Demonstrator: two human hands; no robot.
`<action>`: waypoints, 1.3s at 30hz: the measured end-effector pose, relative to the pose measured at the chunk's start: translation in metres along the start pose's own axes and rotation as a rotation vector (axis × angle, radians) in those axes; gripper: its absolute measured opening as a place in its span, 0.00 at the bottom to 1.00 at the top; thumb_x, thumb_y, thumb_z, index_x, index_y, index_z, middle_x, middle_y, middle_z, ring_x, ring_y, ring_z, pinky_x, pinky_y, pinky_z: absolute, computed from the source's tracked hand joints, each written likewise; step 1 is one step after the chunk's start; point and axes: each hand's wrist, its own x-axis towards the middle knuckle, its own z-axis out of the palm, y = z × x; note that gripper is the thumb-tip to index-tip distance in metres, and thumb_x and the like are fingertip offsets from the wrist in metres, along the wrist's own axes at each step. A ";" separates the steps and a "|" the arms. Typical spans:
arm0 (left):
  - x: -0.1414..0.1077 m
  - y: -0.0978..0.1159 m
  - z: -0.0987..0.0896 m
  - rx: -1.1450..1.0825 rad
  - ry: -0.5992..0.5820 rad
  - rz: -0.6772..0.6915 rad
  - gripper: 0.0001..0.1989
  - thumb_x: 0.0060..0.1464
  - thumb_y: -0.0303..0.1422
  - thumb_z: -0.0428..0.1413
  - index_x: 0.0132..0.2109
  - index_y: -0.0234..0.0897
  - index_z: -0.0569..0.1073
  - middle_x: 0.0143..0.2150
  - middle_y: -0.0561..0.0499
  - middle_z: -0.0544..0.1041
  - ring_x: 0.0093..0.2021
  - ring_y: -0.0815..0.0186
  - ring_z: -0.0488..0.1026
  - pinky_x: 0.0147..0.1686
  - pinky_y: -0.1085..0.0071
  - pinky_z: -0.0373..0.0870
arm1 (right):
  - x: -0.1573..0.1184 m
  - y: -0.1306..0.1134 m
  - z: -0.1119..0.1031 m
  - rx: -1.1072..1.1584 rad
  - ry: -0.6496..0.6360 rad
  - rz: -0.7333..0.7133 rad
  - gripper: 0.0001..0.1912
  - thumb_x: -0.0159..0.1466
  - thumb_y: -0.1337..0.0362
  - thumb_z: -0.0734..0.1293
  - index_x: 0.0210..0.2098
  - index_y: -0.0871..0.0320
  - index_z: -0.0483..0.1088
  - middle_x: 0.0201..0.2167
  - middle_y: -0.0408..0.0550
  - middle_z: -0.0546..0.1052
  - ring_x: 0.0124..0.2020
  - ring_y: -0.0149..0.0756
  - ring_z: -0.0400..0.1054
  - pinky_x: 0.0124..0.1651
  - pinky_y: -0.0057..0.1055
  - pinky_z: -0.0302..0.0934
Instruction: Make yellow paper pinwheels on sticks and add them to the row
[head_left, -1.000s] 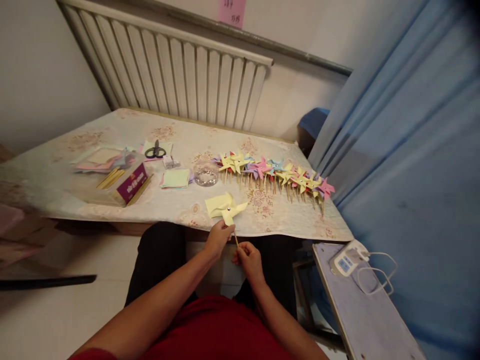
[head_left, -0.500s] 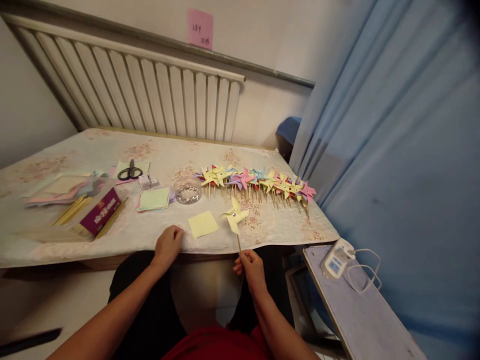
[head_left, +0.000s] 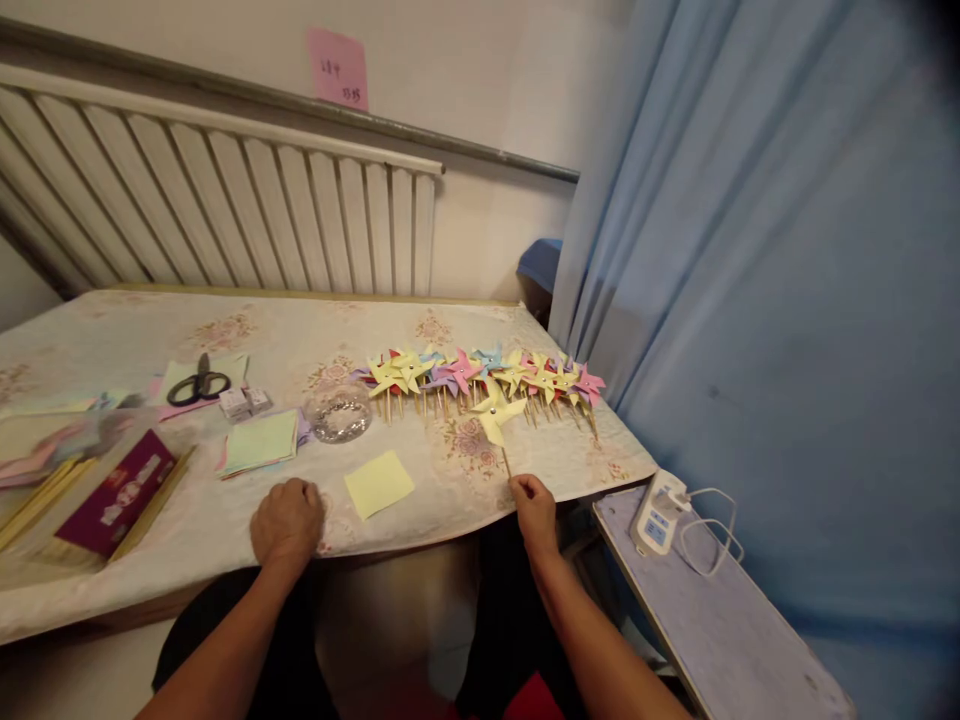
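My right hand (head_left: 535, 500), closed round the lower end of a wooden stick, holds a pale yellow paper pinwheel (head_left: 495, 412) out over the front of the table. Its head overlaps the front of a long row of colourful pinwheels (head_left: 465, 372) lying on the cloth. My left hand (head_left: 287, 520) rests as a loose fist at the table's front edge, with no object showing in it. Between the hands lies a single yellow paper square (head_left: 379, 484). A round clear dish (head_left: 339, 415) of small shiny pieces sits behind that square.
Left of the dish are a stack of paper squares (head_left: 260, 442), small white boxes (head_left: 245, 402) and black scissors (head_left: 199, 385). A purple-labelled pack of sticks (head_left: 116, 495) lies at far left. A power strip (head_left: 660, 515) sits on a bench by the blue curtain (head_left: 750, 350).
My right hand has carried the yellow pinwheel forward and right, towards the row. My left hand has shifted left and still rests closed at the edge. The view has turned a little right.
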 end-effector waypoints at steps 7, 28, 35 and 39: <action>0.002 -0.002 0.003 0.046 0.003 0.012 0.24 0.65 0.38 0.37 0.42 0.33 0.76 0.41 0.37 0.76 0.40 0.51 0.73 0.35 0.61 0.62 | 0.052 0.026 -0.016 -0.248 0.106 -0.115 0.13 0.56 0.54 0.62 0.25 0.54 0.71 0.24 0.45 0.73 0.30 0.40 0.66 0.38 0.33 0.58; 0.005 0.001 0.001 0.093 -0.066 -0.033 0.24 0.65 0.39 0.37 0.41 0.34 0.76 0.42 0.37 0.77 0.39 0.52 0.73 0.34 0.61 0.61 | 0.130 0.075 -0.032 -0.619 0.216 -0.242 0.10 0.63 0.66 0.59 0.31 0.58 0.72 0.32 0.52 0.73 0.36 0.41 0.64 0.45 0.35 0.57; 0.005 0.003 -0.002 0.096 -0.072 -0.044 0.24 0.65 0.39 0.37 0.41 0.34 0.76 0.42 0.37 0.77 0.39 0.53 0.73 0.35 0.62 0.62 | 0.138 0.077 -0.030 -0.686 0.264 -0.206 0.10 0.65 0.67 0.60 0.33 0.59 0.73 0.34 0.52 0.74 0.37 0.40 0.65 0.44 0.33 0.56; 0.006 0.003 -0.001 0.108 -0.078 -0.045 0.24 0.65 0.39 0.37 0.41 0.34 0.76 0.41 0.38 0.77 0.39 0.52 0.73 0.35 0.61 0.62 | 0.141 0.076 -0.029 -0.716 0.288 -0.182 0.10 0.65 0.67 0.60 0.34 0.60 0.73 0.34 0.53 0.75 0.37 0.40 0.65 0.43 0.32 0.55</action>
